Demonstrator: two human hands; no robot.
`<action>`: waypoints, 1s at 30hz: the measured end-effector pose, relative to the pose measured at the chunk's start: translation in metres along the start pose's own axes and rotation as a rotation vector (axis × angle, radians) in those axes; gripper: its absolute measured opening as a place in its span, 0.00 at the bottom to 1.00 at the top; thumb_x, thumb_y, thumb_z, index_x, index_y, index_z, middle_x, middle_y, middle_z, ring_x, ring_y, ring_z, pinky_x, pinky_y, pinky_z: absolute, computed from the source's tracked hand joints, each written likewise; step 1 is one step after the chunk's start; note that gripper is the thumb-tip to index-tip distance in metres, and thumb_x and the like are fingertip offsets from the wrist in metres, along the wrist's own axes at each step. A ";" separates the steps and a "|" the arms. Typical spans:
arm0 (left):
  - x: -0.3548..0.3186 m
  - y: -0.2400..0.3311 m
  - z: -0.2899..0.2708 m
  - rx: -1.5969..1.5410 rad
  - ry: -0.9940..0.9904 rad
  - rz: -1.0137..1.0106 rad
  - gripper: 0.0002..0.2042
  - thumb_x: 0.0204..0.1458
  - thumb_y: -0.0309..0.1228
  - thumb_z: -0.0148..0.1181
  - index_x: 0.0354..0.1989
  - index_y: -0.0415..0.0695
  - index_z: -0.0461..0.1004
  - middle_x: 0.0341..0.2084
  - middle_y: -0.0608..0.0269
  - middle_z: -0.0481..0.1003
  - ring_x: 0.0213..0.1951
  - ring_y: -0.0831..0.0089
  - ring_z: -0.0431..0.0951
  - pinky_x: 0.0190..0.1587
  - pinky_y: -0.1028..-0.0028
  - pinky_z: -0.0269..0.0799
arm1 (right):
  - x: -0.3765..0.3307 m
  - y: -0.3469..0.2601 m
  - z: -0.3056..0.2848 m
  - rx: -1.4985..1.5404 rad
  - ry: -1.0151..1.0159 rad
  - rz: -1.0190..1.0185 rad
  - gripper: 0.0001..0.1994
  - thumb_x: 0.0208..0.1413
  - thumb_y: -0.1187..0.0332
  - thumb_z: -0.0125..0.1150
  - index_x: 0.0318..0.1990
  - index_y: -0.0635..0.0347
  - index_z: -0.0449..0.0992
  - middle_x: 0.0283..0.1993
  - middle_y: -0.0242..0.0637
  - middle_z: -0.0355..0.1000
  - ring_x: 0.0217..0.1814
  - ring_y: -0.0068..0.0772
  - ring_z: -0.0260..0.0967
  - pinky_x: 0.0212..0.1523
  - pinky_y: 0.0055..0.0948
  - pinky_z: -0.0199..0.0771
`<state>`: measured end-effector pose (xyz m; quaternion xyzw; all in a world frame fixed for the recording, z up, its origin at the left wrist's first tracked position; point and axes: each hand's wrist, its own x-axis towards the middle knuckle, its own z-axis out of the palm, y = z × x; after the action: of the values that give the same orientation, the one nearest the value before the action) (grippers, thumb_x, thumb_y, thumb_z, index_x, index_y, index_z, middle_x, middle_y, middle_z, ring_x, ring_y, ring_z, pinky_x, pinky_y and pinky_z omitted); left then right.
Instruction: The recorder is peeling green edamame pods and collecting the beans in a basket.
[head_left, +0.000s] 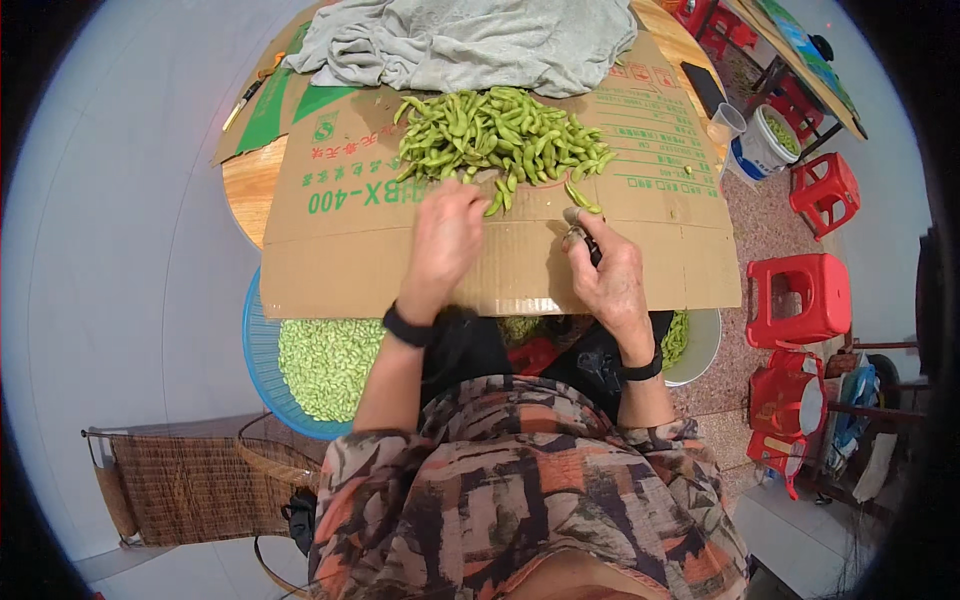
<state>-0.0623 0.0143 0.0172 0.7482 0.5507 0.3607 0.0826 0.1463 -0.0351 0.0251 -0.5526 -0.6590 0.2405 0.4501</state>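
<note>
In the head view, the heap of green pods (500,135) lay on a flattened cardboard sheet (350,265), with a crumpled grey cloth (460,45) just beyond its far edge. The left hand (445,235) was at the heap's near edge, towards its left side, with the fingers bent in together; motion blurred it, and I cannot tell whether a pod was pinched there. The right hand (610,270) was nearer the wearer than the heap's right end, its fingers curled and a grey cover (572,215) on 1 digit's tip. A loose pod (582,198) lay right beside that tip, just off the heap; whether it was gripped could not be made out, nor what the dark thing (592,248) among those fingers was.

Nearer the wearer than the heap and to its left, a blue basket (256,345) held pale green shelled beans (325,370). On the heap's near right side, a pale basin (710,345) held more green matter, mostly hidden under the sheet.

The step in hand looked like shelling, at the point of picking out a pod. The next move seemed to call for 1 pod secured between the 2 hands, then its shell pressed open.
</note>
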 end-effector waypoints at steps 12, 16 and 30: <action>-0.013 0.028 0.008 -0.685 -0.246 -0.420 0.03 0.52 0.23 0.59 0.34 0.37 0.74 0.23 0.62 0.76 0.20 0.76 0.73 0.21 0.76 0.67 | 0.001 0.018 0.009 0.133 -0.045 0.045 0.14 0.54 0.74 0.53 0.48 0.68 0.74 0.32 0.46 0.76 0.27 0.33 0.73 0.31 0.28 0.72; -0.031 0.039 0.017 -1.057 -0.232 -0.515 0.03 0.55 0.24 0.58 0.35 0.37 0.74 0.22 0.67 0.75 0.18 0.88 0.68 0.16 0.86 0.60 | 0.003 -0.004 0.008 0.582 -0.259 0.364 0.12 0.58 0.73 0.52 0.47 0.68 0.75 0.30 0.29 0.73 0.26 0.14 0.64 0.27 0.18 0.66; -0.044 0.042 0.036 -0.735 -0.033 -0.328 0.03 0.52 0.21 0.58 0.27 0.36 0.74 0.23 0.66 0.73 0.23 0.81 0.74 0.24 0.81 0.68 | -0.006 -0.005 0.002 0.559 -0.288 0.269 0.12 0.58 0.75 0.51 0.46 0.70 0.74 0.28 0.29 0.70 0.27 0.15 0.63 0.26 0.17 0.65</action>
<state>-0.0132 -0.0306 -0.0064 0.5766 0.4959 0.5036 0.4098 0.1421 -0.0416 0.0267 -0.4504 -0.5456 0.5446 0.4505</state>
